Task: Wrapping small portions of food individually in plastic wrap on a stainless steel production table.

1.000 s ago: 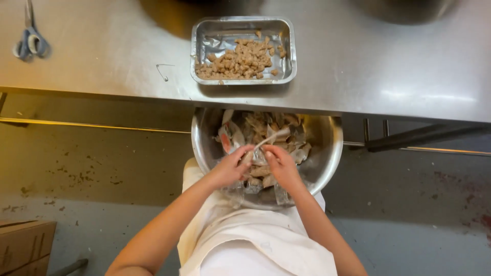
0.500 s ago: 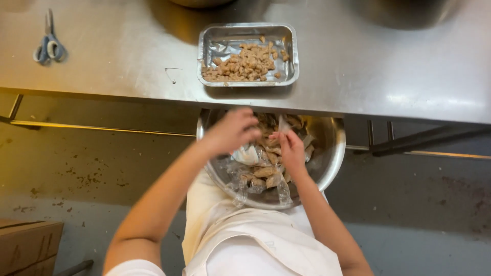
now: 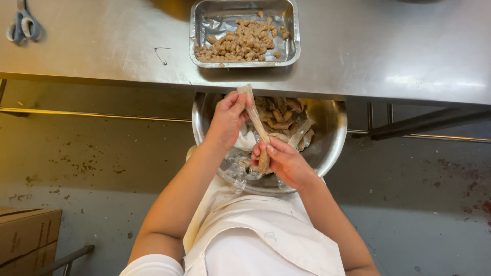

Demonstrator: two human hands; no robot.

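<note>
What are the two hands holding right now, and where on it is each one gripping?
Both grip one long thin casing strip. The left hand pinches its upper end; the right hand holds its filled lower end over the metal bowl.

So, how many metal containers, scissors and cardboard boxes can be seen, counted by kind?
Metal containers: 2, the foil tray on the steel table and the round bowl below its edge
Scissors: 1
Cardboard boxes: 1
Total: 4
</note>
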